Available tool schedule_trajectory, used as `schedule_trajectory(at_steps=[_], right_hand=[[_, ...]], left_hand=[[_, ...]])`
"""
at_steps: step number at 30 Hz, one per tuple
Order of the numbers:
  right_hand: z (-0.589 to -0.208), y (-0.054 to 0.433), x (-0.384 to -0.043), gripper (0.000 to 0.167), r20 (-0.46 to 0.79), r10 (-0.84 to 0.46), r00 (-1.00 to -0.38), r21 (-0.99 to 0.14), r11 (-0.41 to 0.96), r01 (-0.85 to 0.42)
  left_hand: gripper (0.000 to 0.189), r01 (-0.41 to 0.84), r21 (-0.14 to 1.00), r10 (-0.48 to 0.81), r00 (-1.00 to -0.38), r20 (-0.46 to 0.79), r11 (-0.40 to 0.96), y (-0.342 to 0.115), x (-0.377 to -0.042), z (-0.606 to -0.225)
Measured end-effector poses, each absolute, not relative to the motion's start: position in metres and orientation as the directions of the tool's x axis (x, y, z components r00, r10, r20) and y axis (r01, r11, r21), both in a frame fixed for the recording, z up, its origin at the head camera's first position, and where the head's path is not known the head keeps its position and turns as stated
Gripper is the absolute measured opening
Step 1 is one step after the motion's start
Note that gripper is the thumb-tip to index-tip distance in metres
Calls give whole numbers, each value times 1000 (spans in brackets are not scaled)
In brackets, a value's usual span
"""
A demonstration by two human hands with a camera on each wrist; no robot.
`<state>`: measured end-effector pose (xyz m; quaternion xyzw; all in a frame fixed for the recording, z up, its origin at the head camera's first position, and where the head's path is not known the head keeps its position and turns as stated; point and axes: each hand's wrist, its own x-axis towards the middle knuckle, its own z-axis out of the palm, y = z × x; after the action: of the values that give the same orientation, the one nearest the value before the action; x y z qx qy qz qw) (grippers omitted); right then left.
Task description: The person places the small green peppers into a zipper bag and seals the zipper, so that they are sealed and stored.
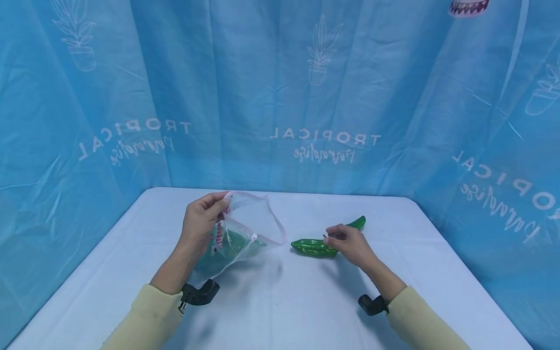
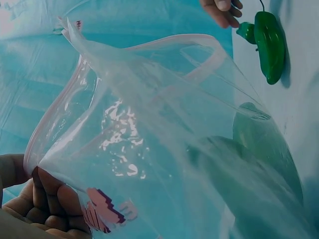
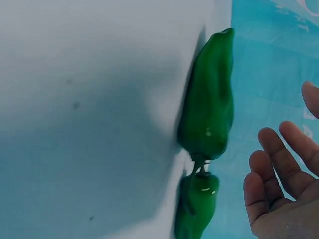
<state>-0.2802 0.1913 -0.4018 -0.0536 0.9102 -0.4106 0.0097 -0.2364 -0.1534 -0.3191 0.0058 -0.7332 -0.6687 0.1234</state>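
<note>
My left hand (image 1: 199,226) pinches the rim of a clear zip bag (image 1: 253,206) with a pinkish edge and a red print. The bag's mouth gapes toward the right. Through the film, green pepper-like shapes (image 2: 264,132) show inside. Two glossy green peppers (image 1: 311,247) (image 3: 199,204) lie on the table to the right of the bag, their stem ends close together in the right wrist view. Above them hovers my right hand (image 1: 350,243), partly hiding them in the head view. In the right wrist view its fingers (image 3: 271,144) are loosely bent, apart from the peppers, and hold nothing.
A white table (image 1: 280,311) with rounded far corners lies under both hands. Blue curtains (image 1: 262,97) printed with plants and lettering surround its back and sides. Each wrist wears a black camera (image 1: 201,293) on a strap.
</note>
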Motion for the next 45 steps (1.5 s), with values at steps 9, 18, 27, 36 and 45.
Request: schedule_trajectory(at_steps=[9,18,27,36,45], right_hand=[[-417,199,-286,36,11,-98,-995,-696,714,-78],[-422,202,-287,37,-2,-116,-993,-677,731,-84],[-431,202,-288,40,-44,-126,-991,-679,732,-63],[-434,195,-289,47,-62,-137,-989,-653,755,-63],[-434,186,-290,56,-71,-123,-990,-600,798,-56]], left_hand=[[34,156,982,-172,-970,173,109,-153,-237,-320],[33,159,979,-142,-974,177,129,-153,-237,-321],[35,161,975,-108,-978,178,155,-154,-237,-323],[37,182,974,-77,-978,193,137,-155,-237,-324],[38,182,974,-75,-978,193,133,-155,-237,-324]])
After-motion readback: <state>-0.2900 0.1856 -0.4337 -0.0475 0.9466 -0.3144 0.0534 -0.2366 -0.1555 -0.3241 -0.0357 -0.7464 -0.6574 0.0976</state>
